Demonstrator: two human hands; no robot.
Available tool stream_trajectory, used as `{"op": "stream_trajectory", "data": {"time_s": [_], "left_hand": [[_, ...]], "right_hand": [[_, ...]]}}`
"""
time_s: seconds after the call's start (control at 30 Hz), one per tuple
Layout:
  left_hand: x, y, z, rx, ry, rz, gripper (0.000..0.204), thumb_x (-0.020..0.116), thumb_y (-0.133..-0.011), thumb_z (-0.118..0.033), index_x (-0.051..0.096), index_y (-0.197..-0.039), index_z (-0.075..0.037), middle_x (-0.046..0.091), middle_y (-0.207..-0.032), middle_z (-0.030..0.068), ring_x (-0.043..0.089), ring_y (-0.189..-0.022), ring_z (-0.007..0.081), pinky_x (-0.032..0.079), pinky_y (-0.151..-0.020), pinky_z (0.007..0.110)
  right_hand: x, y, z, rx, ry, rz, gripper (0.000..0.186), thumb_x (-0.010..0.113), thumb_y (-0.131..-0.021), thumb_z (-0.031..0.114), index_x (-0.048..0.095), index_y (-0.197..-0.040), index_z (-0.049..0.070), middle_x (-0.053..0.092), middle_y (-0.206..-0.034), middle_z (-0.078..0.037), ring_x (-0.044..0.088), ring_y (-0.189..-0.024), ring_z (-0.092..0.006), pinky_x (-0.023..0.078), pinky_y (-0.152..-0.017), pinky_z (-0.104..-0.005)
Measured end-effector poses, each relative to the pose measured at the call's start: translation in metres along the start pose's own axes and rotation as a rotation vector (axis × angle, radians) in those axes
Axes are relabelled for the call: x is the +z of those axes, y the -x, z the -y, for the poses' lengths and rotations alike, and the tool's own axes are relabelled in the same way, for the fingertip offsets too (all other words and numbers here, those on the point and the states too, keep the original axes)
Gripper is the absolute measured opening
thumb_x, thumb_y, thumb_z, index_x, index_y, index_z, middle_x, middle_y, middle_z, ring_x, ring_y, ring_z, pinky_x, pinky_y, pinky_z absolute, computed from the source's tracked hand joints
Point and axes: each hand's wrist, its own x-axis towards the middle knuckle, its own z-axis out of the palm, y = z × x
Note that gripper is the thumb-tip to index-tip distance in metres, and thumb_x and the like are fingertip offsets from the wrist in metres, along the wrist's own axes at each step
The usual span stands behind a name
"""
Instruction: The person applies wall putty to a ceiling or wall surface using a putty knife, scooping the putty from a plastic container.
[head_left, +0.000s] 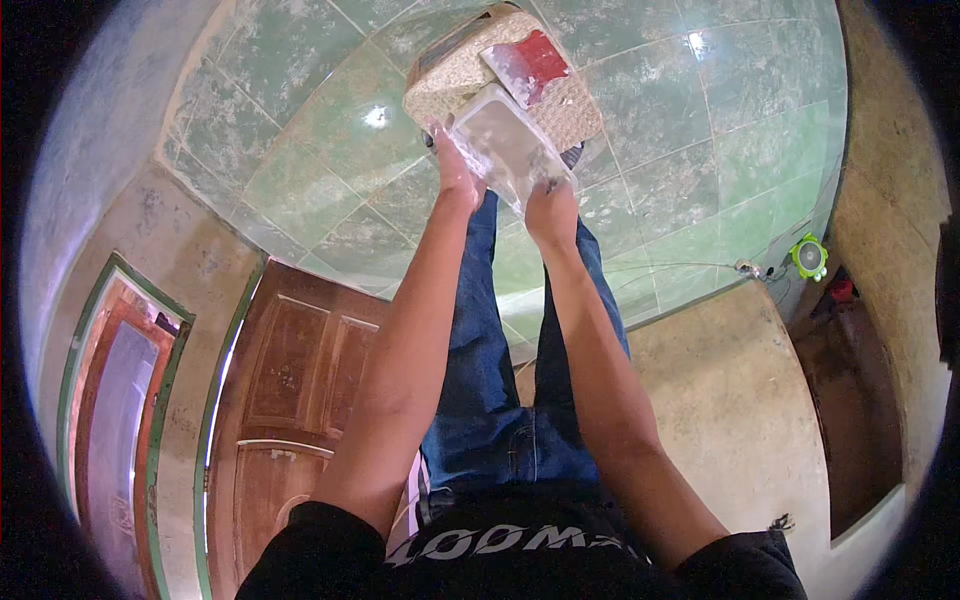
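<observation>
Between my hands, above the floor in front of my legs, I hold a rectangular clear plastic tub (pixel 462 118), tilted and smeared with white. A greyish, cloudy material shows in it. My left hand (pixel 456 172) supports its left side, with whitish smears on the fingers. My right hand (pixel 551 212) grips the near right corner, its thumb over the edge. Just beyond the tub, a red flat scraper-like piece (pixel 545 66) with a white-smeared end lies on a beige woven-textured block (pixel 572 118).
Green worn tiles (pixel 690 150) cover the floor. At the right, a round green-rimmed device (pixel 809 257) sits near a thin cable running across the tiles. Behind me are a brown wooden door (pixel 290 370) on the left and a stained wall (pixel 720 390) on the right.
</observation>
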Motion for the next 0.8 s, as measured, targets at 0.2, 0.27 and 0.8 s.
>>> {"op": "stream_trajectory", "data": {"time_s": [0.2, 0.27, 0.8], "left_hand": [[0.008, 0.004, 0.004, 0.109, -0.045, -0.017, 0.08, 0.029, -0.093, -0.07, 0.018, -0.152, -0.017, 0.048, -0.137, 0.0121, 0.05, -0.12, 0.0279, 0.041, -0.101, 0.043], [0.01, 0.003, 0.003, 0.106, -0.044, 0.01, 0.08, 0.03, -0.093, -0.069, 0.018, -0.152, -0.017, 0.047, -0.138, 0.0121, 0.049, -0.121, 0.0281, 0.041, -0.102, 0.043], [0.0, 0.003, -0.005, 0.088, -0.238, 0.078, 0.08, 0.024, -0.093, -0.071, 0.022, -0.151, -0.016, 0.047, -0.141, 0.0128, 0.05, -0.123, 0.0305, 0.04, -0.102, 0.052]], "right_hand": [[0.023, -0.006, 0.026, -0.173, 0.011, -0.008, 0.033, 0.049, -0.087, 0.019, 0.053, -0.101, -0.01, 0.061, -0.097, -0.036, 0.059, -0.094, -0.0517, 0.047, -0.083, -0.0538], [0.031, -0.006, 0.031, -0.122, -0.022, 0.048, 0.036, 0.05, -0.088, 0.022, 0.055, -0.103, -0.01, 0.06, -0.1, -0.037, 0.058, -0.098, -0.0518, 0.046, -0.086, -0.0525], [0.012, 0.003, -0.01, -0.114, -0.033, 0.03, 0.036, 0.051, -0.09, 0.024, 0.057, -0.102, -0.009, 0.062, -0.1, -0.034, 0.059, -0.098, -0.0493, 0.047, -0.085, -0.0491]]}}
